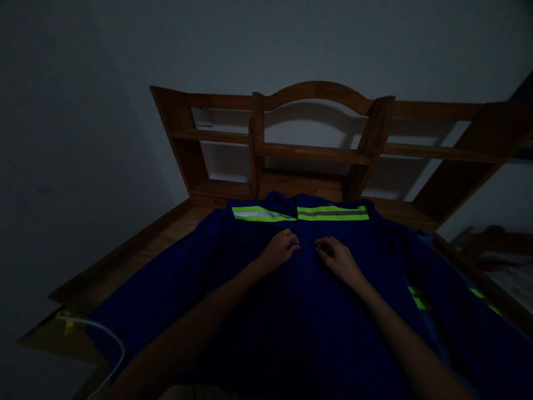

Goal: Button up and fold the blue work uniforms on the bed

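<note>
A dark blue work jacket (258,300) with bright yellow-green and silver reflective bands lies spread out, front side up, collar away from me. Just below the chest bands, my left hand (283,246) is closed at the front seam, its fingertips pinched against the cloth of the jacket. My right hand (335,256) rests a little to the right of that seam. Its fingers are curled in towards the thumb over the cloth, and whether anything small sits between them is too dark to make out. The jacket's sleeves spread out to both sides.
Behind the collar stands a wooden headboard (312,150) with open shelves against the wall. A pale cable (112,339) curves at the lower left, near a wooden edge (120,244). Light blue cloth (435,328) shows under the right sleeve. A wall socket (203,116) sits behind the left shelf.
</note>
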Motion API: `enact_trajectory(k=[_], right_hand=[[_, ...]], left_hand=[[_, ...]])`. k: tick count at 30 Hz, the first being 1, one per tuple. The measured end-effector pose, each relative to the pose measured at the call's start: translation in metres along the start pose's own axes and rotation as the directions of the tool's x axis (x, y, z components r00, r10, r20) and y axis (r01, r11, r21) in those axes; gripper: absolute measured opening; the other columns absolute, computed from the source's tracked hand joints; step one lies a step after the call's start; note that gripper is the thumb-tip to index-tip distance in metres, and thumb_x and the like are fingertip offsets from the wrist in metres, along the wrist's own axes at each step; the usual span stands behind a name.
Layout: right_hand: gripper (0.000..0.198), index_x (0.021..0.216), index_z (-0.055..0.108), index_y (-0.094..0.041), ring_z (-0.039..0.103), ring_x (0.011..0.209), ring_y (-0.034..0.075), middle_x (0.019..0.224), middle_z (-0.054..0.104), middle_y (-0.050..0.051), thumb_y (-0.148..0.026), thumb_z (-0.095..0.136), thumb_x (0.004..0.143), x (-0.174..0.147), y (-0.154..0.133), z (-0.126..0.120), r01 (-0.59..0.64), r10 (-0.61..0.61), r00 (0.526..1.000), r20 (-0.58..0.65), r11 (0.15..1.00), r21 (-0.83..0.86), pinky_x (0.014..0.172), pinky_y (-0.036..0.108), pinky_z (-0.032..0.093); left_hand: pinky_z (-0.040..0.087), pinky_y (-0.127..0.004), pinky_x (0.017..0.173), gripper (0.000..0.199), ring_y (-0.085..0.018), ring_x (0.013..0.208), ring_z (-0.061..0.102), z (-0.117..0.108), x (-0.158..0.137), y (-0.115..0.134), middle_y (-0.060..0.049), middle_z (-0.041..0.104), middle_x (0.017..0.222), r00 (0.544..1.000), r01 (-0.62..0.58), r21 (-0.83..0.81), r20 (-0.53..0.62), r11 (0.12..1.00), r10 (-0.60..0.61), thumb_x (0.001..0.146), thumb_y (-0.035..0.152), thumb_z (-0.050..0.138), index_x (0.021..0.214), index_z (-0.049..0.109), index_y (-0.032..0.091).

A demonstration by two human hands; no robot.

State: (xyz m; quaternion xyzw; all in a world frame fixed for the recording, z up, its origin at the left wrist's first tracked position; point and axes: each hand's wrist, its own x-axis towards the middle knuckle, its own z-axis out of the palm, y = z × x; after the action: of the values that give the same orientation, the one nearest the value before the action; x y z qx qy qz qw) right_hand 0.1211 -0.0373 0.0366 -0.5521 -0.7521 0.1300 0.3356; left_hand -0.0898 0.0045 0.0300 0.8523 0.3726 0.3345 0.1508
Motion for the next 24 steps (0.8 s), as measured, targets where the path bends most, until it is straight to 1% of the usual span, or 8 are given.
enact_trajectory(k=[5, 12, 18, 24], right_hand=[[0.022, 0.101, 0.061, -0.022, 0.057, 0.073, 0.012, 0.094, 0.060, 0.002, -0.024, 0.050, 0.083, 0.0003, 0.0015, 0.0012, 0.004, -0.004, 1.000, -0.003, 1.000, 0.001, 0.071, 0.026, 0.044], [0.022, 0.103, 0.061, -0.022, 0.057, 0.072, 0.012, 0.094, 0.060, 0.002, -0.024, 0.050, 0.083, 0.0004, 0.0006, 0.0006, 0.003, -0.003, 1.000, 0.010, 1.000, 0.005, 0.071, 0.026, 0.044], [0.023, 0.103, 0.061, -0.022, 0.058, 0.076, 0.013, 0.094, 0.060, 0.003, -0.025, 0.050, 0.083, 0.0005, 0.0024, 0.0007, 0.007, -0.007, 1.000, 0.004, 1.000, 0.025, 0.072, 0.026, 0.044], [0.023, 0.104, 0.060, -0.022, 0.058, 0.073, 0.012, 0.096, 0.060, 0.002, -0.026, 0.049, 0.084, 0.0004, 0.0031, 0.0021, -0.008, 0.007, 1.000, 0.014, 0.999, 0.045, 0.070, 0.025, 0.045]], left_hand=[[0.043, -0.026, 0.077, 0.006, -0.015, 0.084, 0.053, -0.0012, -0.0010, 0.0031, -0.003, 0.054, 0.088, 1.000, -0.025, 0.038, 0.008, 0.999, 0.025, 0.083, 0.019, 0.056, 0.086, 0.061, 0.017], [0.042, -0.026, 0.078, 0.018, -0.015, 0.083, 0.053, 0.0018, 0.0006, 0.0018, -0.004, 0.054, 0.086, 0.999, -0.045, 0.065, 0.002, 0.997, 0.044, 0.090, 0.020, 0.043, 0.085, 0.060, 0.016], [0.042, -0.026, 0.077, 0.017, -0.015, 0.083, 0.052, 0.0013, 0.0011, 0.0015, -0.004, 0.053, 0.086, 1.000, -0.016, 0.067, 0.003, 0.998, 0.016, 0.089, 0.021, 0.045, 0.083, 0.060, 0.016], [0.041, -0.025, 0.073, 0.008, -0.014, 0.081, 0.051, 0.0015, 0.0011, -0.0019, -0.003, 0.052, 0.085, 0.998, 0.034, 0.003, -0.047, 0.999, -0.034, 0.085, 0.023, 0.054, 0.082, 0.059, 0.017]])
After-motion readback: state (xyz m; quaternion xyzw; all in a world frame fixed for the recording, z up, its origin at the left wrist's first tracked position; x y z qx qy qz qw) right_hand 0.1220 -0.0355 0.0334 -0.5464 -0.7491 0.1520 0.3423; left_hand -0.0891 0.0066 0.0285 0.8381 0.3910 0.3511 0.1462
